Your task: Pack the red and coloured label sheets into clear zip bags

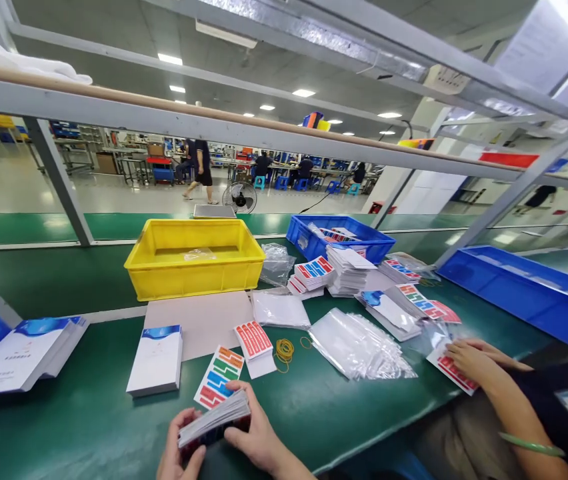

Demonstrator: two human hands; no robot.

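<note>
Between my two hands is a thick stack of printed cards (pixel 217 419), tilted so that its edges face up. My left hand (pixel 180 443) is closed on the left end of the stack, and my right hand (pixel 259 433) grips the right end. Just beyond lies a sticker sheet (pixel 220 377) with orange, green, blue and red shapes. To its right are a small stack of red-printed cards (pixel 254 340) and a heap of yellow rubber bands (pixel 285 351). A stack of white booklets (pixel 155 360) with blue tops stands to the left.
A yellow bin (pixel 194 280) and a blue bin (pixel 339 233) stand at the back. Clear plastic bags (pixel 359 343) lie at centre right. At right, a co-worker's hands (pixel 474 360) handle a red-printed sheet. More booklets (pixel 14 353) lie far left, below a shelf rail (pixel 214 117).
</note>
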